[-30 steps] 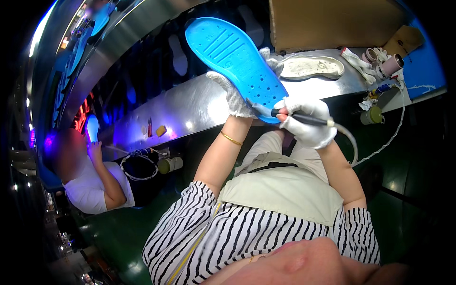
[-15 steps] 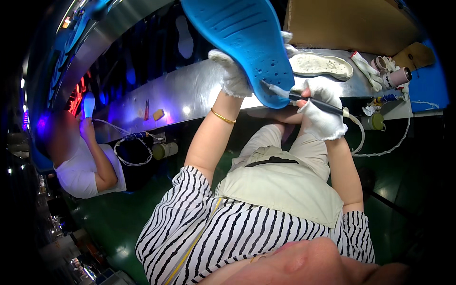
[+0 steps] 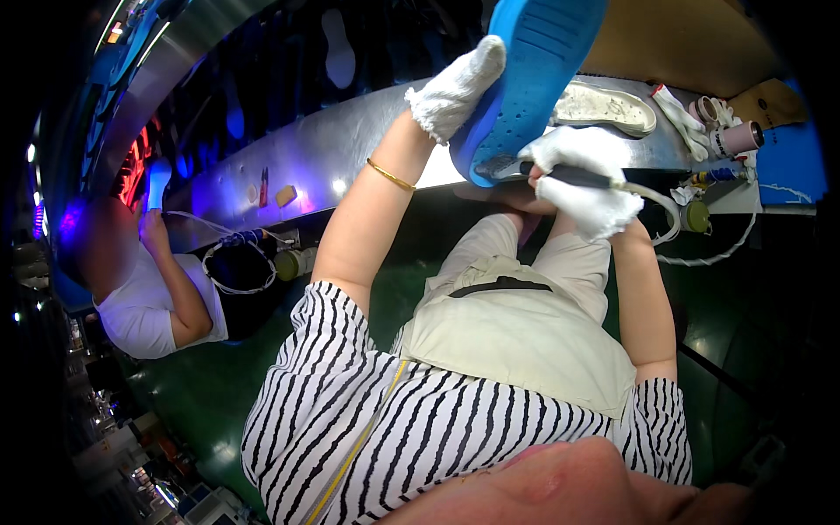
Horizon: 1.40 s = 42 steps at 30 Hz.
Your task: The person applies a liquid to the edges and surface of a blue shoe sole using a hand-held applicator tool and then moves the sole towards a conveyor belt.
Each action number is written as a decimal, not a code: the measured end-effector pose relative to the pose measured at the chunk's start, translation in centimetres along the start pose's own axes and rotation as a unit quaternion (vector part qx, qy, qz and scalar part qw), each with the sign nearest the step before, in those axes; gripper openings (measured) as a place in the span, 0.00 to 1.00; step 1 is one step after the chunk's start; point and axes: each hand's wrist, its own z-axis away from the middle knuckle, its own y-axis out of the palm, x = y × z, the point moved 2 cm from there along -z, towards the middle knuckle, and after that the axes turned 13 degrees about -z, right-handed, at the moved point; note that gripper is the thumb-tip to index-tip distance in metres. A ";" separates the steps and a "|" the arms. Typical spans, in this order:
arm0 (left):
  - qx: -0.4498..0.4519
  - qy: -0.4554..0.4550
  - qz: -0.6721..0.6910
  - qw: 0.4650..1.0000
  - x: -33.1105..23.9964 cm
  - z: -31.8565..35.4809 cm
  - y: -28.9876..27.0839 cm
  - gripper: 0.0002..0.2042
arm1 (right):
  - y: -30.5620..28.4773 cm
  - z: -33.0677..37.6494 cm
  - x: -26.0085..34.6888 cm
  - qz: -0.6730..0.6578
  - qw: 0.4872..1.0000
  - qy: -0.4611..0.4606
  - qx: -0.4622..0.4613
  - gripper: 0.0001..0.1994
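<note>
A large blue shoe sole with grooves and small holes is held up above the metal bench, tilted, its lower end toward me. My left hand, in a white glove, is closed on its left edge; some of those fingers are hidden behind the sole. In my right hand, also gloved in white, is a black-handled brush with a pale hose running from its rear end. The fingers wrap round the handle, and the bristles touch the sole near its lower end.
Beyond my right hand, a cream sole lies on the metal bench. White gloves and a pink cup are farther right. A yellow sponge sits on the left, where a co-worker holds another sole.
The blue sole has swung, its upper end moving right and its surface turning away. My left hand has risen along the edge; the brush has shifted slightly left with its bristles spread against the sole.
</note>
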 end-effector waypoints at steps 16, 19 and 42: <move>-0.068 -0.151 -0.040 0.985 0.6 -0.4 -0.2 0.41 | -1.4 -0.4 -1.7 -0.121 0.992 0.011 0.031 0.04; -0.056 -0.181 -0.020 0.982 0.2 -0.2 -0.5 0.41 | -2.0 -1.0 -1.4 -0.088 0.996 0.005 -0.012 0.05; -0.067 -0.037 0.471 0.879 5.2 5.0 5.3 0.32 | -2.6 1.4 -3.2 -0.206 0.950 -0.007 -0.236 0.09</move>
